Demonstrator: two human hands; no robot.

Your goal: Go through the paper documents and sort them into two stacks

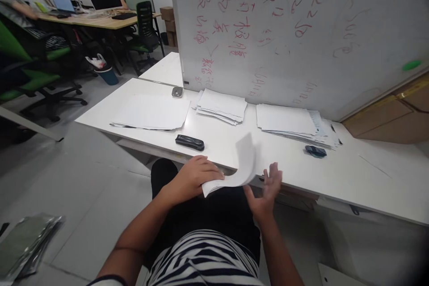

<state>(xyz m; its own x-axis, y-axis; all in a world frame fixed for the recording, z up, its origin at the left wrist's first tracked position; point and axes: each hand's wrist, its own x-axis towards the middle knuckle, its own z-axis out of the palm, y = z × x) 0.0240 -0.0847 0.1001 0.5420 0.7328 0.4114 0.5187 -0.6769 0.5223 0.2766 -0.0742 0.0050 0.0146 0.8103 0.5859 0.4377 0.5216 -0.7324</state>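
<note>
Holding a thin stack of plain white paper sheets (246, 167) over black trousers (224, 214), at the near edge of a long white surface (221, 138). Gripping the stack's left end with the left hand (197, 175), laying fingers across the top face; not seeing the left thumb clearly. Spreading the right hand (268, 190) open just beside the curled part, blurring at the fingers; holding the right thumb close to the underside, contact not being possible to tell.

Stack: running nearly flat beside the left fingers, then bending smoothly upward and standing almost upright at the far end. Showing blank white on the visible face, blurring and fanning slightly along the right edge.

Seeing on the surface, left to right: a broad layer of white sheets (154, 114), a smaller uneven white paper pile (221, 103), a larger white paper pile (283, 118). Noting pale blue printing (317, 121) at the larger pile's right end, being too small to read. Seeing nearer the edge a black oblong stapler-like object (190, 142) and, farther right, a small dark blue object (315, 151).

Writing: finding loose red handwritten characters (240, 38) across a white whiteboard (288, 76), fading in places; not reading them with confidence.
</note>
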